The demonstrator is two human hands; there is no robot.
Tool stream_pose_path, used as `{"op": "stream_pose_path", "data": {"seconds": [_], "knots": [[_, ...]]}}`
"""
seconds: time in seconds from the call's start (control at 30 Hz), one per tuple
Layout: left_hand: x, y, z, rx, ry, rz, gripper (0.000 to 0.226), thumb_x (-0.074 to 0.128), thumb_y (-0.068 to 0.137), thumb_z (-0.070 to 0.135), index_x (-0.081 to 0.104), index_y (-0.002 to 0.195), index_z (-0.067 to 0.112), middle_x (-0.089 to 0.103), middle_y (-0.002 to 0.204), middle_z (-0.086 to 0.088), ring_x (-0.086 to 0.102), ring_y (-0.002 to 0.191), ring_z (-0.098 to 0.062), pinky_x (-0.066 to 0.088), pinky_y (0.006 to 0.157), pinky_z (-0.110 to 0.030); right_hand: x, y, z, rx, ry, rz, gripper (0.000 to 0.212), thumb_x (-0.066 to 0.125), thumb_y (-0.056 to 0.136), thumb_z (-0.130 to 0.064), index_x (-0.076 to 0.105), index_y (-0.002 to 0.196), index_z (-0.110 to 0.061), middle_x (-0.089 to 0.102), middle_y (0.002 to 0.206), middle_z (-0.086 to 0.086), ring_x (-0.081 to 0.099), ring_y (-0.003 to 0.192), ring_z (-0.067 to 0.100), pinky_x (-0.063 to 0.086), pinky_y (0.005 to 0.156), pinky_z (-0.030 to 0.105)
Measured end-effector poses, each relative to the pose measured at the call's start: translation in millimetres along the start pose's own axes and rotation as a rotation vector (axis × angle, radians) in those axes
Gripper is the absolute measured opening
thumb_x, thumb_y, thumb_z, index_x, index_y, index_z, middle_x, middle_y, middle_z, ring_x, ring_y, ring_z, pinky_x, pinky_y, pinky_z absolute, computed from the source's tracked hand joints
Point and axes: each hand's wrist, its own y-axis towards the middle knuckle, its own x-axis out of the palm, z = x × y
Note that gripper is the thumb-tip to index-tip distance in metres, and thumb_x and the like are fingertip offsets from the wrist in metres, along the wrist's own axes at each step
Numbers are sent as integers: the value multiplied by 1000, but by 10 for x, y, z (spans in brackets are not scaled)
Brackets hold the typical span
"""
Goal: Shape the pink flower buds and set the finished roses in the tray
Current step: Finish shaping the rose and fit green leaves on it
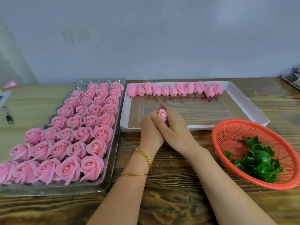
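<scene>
While the pink bud (162, 114) is held tip-up and away from the body, enclosed by the curled fingers of the left hand (151, 132) and right hand (174, 127), the tray (105, 181) of finished roses (99, 133) is recorded just leftward, nearer the left hand, empty cells (90, 81) at its far end.

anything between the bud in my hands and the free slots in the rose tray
Only the box's low left wall and the set roses lie between the bud and the tray's free far slots; lift over them.
</scene>
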Motion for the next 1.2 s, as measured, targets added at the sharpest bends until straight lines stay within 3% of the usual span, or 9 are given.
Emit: {"op": "stream_pose_path", "data": {"seconds": [0.1, 0.27, 0.33, 0.43, 0.53, 0.63, 0.73, 0.9, 1.2], "knots": [[8, 5, -32, -14, -41, 32, 42, 56, 93, 16, 44, 56, 32, 46, 52, 10, 47, 52, -2, 36, 50, -8, -22, 10, -1, 4, -52, -42, 84, 39, 85, -67, 35, 149, -12, 45, 142, -2, 29, 115, -13, 19, 88, -8], [37, 50, -77, -67, -95, -26, 31, 58, 93, 22, 50, 63, 27, 49, 61, 10, 50, 60, -2, 37, 56, -13, -141, 28, -39, -45, -84, -92, 29, 55, 93, -51, 59, 103, -23, 54, 96, -17, 48, 91, -4, 34, 76, 10], [-2, 60, -62, -51, -94, -33, 34, 61, 90, 22, 49, 60, 31, 50, 57, 10, 51, 56, 1, 37, 53, -8, -219, 50, -59, -26, -45, -136, 34, 60, 88, -55, 62, 102, -24, 61, 97, -11, 54, 92, 0, 38, 76, 14], [-67, 37, -3, -50, -282, -64, 26, 68, 85, 21, 59, 65, 35, 64, 61, 10, 60, 65, 6, 43, 54, -6, -351, 109, -126, 74, 172, -99, 50, 62, 85, -58, 66, 118, -21, 66, 109, -8, 60, 101, 4, 45, 88, 22], [-64, 16, 14, -89, -396, -113, 24, 74, 80, 15, 61, 69, 32, 65, 62, 15, 62, 64, 0, 45, 54, -7, -413, 192, -194, 64, 395, -13, 17, 63, 93, -34, 74, 99, -22, 73, 96, 1, 67, 99, 17, 54, 91, 35], [-54, -3, -5, -103, -409, -173, 19, 75, 76, 13, 62, 73, 27, 64, 63, 9, 63, 66, -5, 49, 57, -12, -385, 276, -221, 27, 546, -29, 13, 66, 90, -26, 77, 86, -19, 75, 98, 8, 67, 105, 26, 51, 100, 44], [-60, -1, 0, -86, -443, -200, 18, 75, 73, 11, 66, 86, 19, 67, 75, -3, 66, 74, -14, 55, 67, -29, -331, 331, -226, 11, 657, -153, 15, 70, 83, -30, 79, 77, -19, 76, 96, 9, 68, 105, 28, 54, 93, 37], [-76, 0, 37, -93, -547, -221, 32, 73, 70, 13, 65, 78, 43, 61, 63, 20, 57, 60, 4, 41, 51, -9, -262, 330, -131, 33, 694, -305, 21, 68, 81, -30, 80, 79, -13, 76, 94, 10, 71, 100, 20, 53, 84, 24], [-52, -20, 32, -132, -584, -256, 31, 70, 62, 12, 66, 66, 43, 58, 57, 18, 58, 59, -3, 42, 51, -12, -217, 271, -47, 42, 738, -339, 10, 76, 75, -23, 80, 84, -21, 75, 104, 6, 68, 107, 19, 52, 92, 28]]}}
